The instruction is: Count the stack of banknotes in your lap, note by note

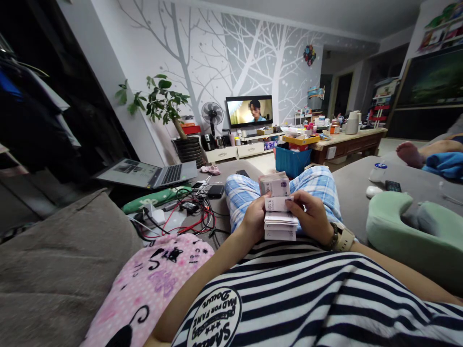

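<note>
A thick stack of banknotes (pixel 280 220) is held over my lap, its notes fanned in steps toward my body. My left hand (pixel 254 215) is closed around the stack's left side, with the thumb on top. On the right, my right hand (pixel 310 212) pinches the edge of an upper note between thumb and fingers. The far part of the stack bends up and shows a printed "5". Beneath the money are blue plaid trousers (pixel 321 181). A watch (pixel 344 239) and a beaded bracelet are on my right wrist.
To the left are an open laptop (pixel 152 174), tangled cables (pixel 195 207) and a pink cushion (pixel 159 284). A green neck pillow (pixel 401 236), a white mouse (pixel 374 192) and a remote (pixel 393 186) lie right. Another person's foot (pixel 410 154) rests farther right. Ahead stand a blue box (pixel 292 161) and cluttered table.
</note>
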